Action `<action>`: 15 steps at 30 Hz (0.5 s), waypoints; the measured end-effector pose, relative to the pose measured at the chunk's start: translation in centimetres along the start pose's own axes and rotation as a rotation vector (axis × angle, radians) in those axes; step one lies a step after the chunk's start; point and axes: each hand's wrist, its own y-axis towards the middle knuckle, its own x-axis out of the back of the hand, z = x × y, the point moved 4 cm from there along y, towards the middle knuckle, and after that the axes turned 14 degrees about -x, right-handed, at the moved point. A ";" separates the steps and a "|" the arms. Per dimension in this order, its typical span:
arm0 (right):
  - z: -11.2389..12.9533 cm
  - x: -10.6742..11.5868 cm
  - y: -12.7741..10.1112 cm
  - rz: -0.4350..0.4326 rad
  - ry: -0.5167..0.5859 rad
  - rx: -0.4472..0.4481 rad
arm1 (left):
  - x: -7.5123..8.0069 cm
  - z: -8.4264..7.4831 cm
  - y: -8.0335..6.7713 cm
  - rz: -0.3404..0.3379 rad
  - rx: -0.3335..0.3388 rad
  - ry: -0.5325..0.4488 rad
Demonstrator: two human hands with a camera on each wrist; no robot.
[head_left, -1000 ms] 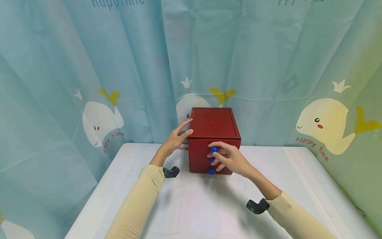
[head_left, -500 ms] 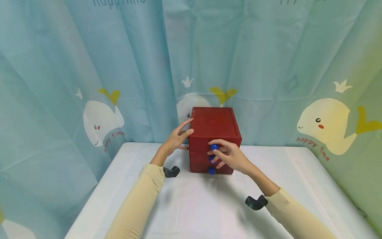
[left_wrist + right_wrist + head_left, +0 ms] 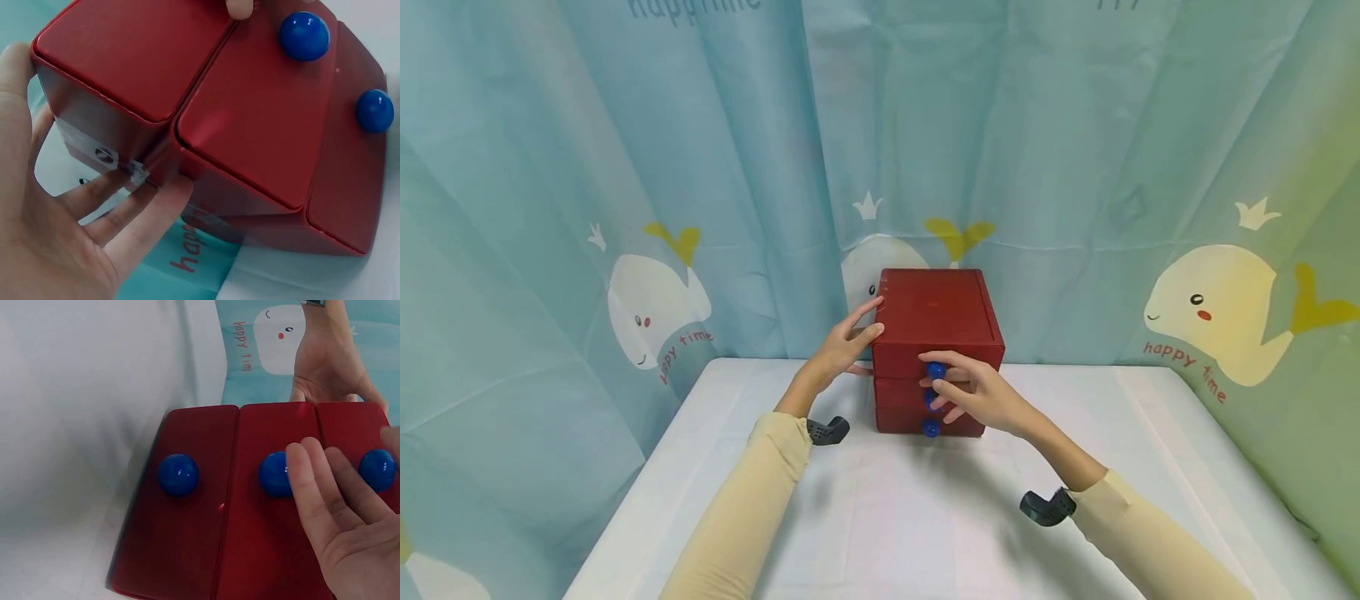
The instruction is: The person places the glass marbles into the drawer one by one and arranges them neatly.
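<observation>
A red three-drawer box (image 3: 934, 308) with blue round knobs stands near the table's back edge, its drawers flush. My left hand (image 3: 837, 354) is spread against the box's left side, thumb at the front top corner; the left wrist view shows several straight fingers (image 3: 150, 219) along that side. My right hand (image 3: 981, 396) is at the drawer fronts. Its index finger lies above the top knob (image 3: 936, 370), the thumb just below it. In the right wrist view, extended fingers (image 3: 312, 481) partly cover the middle knob (image 3: 274, 474), and the bottom knob (image 3: 178, 475) is uncovered.
The box rests on a white-covered table (image 3: 880, 517). Behind and around it hangs a blue-green curtain (image 3: 722, 167) printed with whales. Dark wrist-worn devices sit at the left wrist (image 3: 829, 432) and right wrist (image 3: 1048, 507).
The top drawer, slightly forward a second ago, has slid back flush. My right hand's thumb and index finger have loosened around the top knob. The left hand has stayed in place.
</observation>
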 end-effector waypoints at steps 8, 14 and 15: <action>0.7 -0.7 -0.7 0.050 -0.081 0.029 | 0.0 -0.1 -0.8 -0.019 -0.015 -0.002; 0.9 -1.0 -1.3 0.061 -0.100 0.023 | 0.1 -0.6 -2.2 -0.058 -0.067 -0.038; 0.9 -1.0 -1.4 0.063 -0.100 0.019 | 0.1 -0.7 -2.5 -0.056 -0.080 -0.039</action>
